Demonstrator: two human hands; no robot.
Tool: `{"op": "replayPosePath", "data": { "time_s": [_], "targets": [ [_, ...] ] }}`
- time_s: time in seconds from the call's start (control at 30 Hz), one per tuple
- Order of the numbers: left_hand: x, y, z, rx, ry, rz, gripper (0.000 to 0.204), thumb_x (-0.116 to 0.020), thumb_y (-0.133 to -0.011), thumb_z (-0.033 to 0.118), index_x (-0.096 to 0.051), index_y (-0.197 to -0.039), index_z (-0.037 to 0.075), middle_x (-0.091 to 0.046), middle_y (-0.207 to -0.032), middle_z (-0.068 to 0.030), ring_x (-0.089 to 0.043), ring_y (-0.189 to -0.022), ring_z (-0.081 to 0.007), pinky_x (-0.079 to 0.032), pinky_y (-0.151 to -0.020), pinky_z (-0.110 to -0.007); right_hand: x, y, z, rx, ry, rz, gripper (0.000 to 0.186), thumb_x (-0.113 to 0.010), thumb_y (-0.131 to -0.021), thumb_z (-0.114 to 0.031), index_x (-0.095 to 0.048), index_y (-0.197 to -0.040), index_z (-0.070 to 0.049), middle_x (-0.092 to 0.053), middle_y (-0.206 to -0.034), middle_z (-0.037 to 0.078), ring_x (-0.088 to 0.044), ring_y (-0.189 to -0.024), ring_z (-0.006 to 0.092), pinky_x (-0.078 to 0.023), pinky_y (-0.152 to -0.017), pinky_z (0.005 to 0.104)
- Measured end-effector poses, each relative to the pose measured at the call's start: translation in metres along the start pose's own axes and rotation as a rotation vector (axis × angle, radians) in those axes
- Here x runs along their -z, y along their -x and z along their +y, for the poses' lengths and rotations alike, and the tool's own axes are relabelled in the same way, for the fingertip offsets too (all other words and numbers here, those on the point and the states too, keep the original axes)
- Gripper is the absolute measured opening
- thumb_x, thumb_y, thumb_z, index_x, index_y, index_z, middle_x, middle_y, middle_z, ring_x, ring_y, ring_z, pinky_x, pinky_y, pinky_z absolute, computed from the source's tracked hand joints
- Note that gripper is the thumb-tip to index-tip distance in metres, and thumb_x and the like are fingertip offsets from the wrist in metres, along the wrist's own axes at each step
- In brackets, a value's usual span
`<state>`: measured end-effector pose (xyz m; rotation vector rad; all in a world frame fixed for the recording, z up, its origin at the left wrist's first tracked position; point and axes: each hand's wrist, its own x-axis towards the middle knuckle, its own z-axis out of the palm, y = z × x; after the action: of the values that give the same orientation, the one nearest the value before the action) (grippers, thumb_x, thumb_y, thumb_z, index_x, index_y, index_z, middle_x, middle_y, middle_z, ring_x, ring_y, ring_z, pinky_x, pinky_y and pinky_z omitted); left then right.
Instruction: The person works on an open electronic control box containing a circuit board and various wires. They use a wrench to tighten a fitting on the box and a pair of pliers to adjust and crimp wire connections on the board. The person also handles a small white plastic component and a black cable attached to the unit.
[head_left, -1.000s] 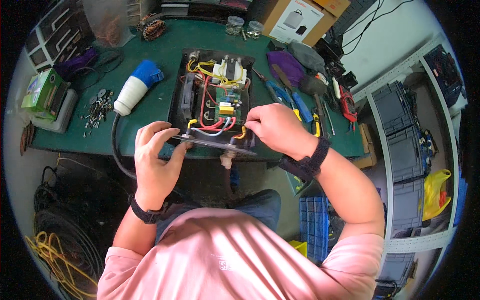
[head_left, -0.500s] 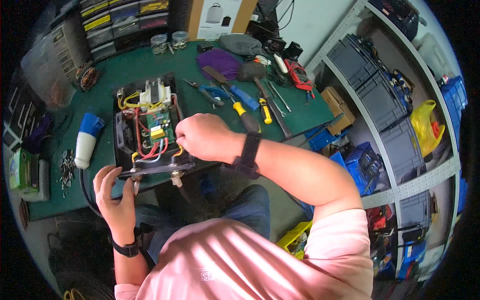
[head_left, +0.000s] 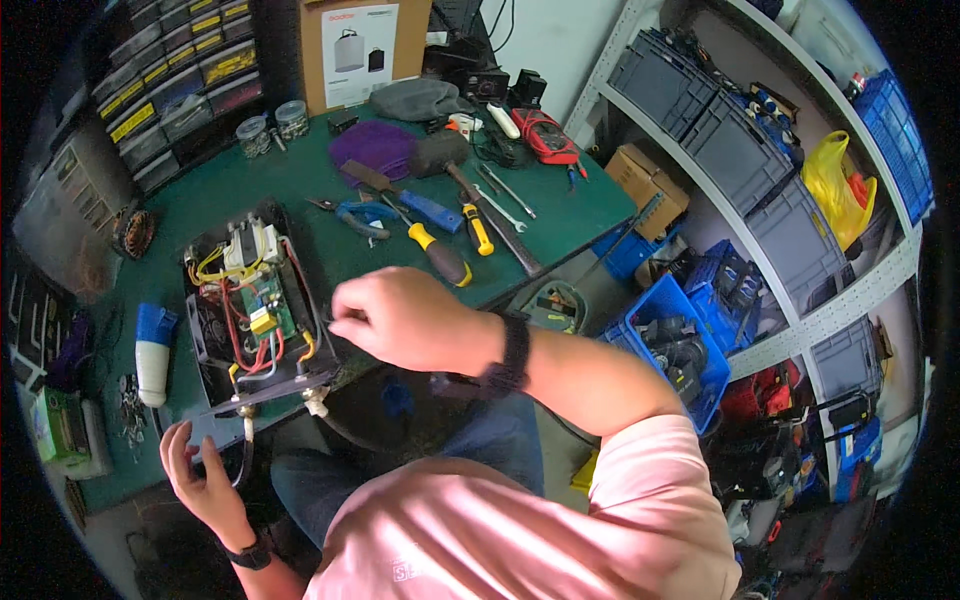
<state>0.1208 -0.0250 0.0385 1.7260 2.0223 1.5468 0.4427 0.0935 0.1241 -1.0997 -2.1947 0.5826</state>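
Observation:
An opened black electrical housing sits near the bench's front edge, its inside showing. In it are a green circuit board, red, yellow and grey wires, and a white component block. Two cable fittings come through the front panel; a white one is on the right. My left hand is apart from the housing, fingers spread, just below the panel's left corner and beside a dark cable. My right hand hovers right of the housing with curled fingers; whether they hold anything is hidden.
A blue-and-white plug lies left of the housing. Behind are pliers, a yellow-black screwdriver, a file, a hammer, and a purple cloth. Shelves with grey crates and a blue bin stand right.
My left hand has let go of the fitting under the panel and dropped away, fingers spreading. My right hand has moved off the wires, to the housing's right. The whole view has shifted.

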Motion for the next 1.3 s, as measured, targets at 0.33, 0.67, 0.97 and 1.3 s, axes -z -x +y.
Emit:
{"op": "replayPosePath", "data": {
  "time_s": [0.33, 0.67, 0.97, 1.3],
  "targets": [
    [0.006, -0.003, -0.013, 0.051, 0.053, 0.069, 0.028, -0.063, -0.091, 0.0, -0.063, -0.118, -0.002, -0.06, -0.12, -0.0101, -0.056, -0.102, -0.0188, -0.045, -0.086, -0.029, 0.058, 0.077, 0.069, -0.416, -0.09, 0.1, 0.021, -0.07, -0.09, -0.021, -0.069, -0.091, -0.001, -0.069, -0.075, 0.015, -0.067, -0.067, 0.0212, -0.05, -0.062, 0.0361],
    [0.011, -0.005, 0.025, -0.076, -0.148, 0.099, 0.029, -0.075, -0.073, 0.004, -0.07, -0.102, 0.003, -0.066, -0.104, -0.0161, -0.062, -0.101, -0.0339, -0.05, -0.089, -0.041, 0.11, 0.025, 0.149, -0.367, 0.11, 0.115, 0.014, -0.063, -0.091, -0.005, -0.064, -0.1, 0.006, -0.067, -0.086, 0.01, -0.064, -0.079, 0.0148, -0.052, -0.072, 0.0304],
    [0.037, 0.016, 0.013, -0.03, -0.179, 0.161, 0.031, -0.076, -0.073, 0.003, -0.07, -0.103, 0.004, -0.066, -0.103, -0.0148, -0.063, -0.095, -0.0317, -0.051, -0.085, -0.039, 0.093, -0.037, 0.19, -0.405, 0.159, 0.003, 0.005, -0.063, -0.086, -0.001, -0.061, -0.087, 0.003, -0.059, -0.072, 0.009, -0.058, -0.061, 0.0164, -0.047, -0.058, 0.0328],
    [0.031, 0.016, 0.017, 0.08, -0.171, 0.16, 0.027, -0.07, -0.076, -0.007, -0.07, -0.101, 0.0, -0.065, -0.107, -0.0123, -0.062, -0.091, -0.0218, -0.05, -0.079, -0.031, 0.099, -0.04, 0.159, -0.269, 0.451, 0.026, 0.018, -0.058, -0.087, -0.015, -0.066, -0.091, 0.0, -0.067, -0.088, 0.023, -0.066, -0.084, 0.0402, -0.051, -0.074, 0.0456]
  ]
}}
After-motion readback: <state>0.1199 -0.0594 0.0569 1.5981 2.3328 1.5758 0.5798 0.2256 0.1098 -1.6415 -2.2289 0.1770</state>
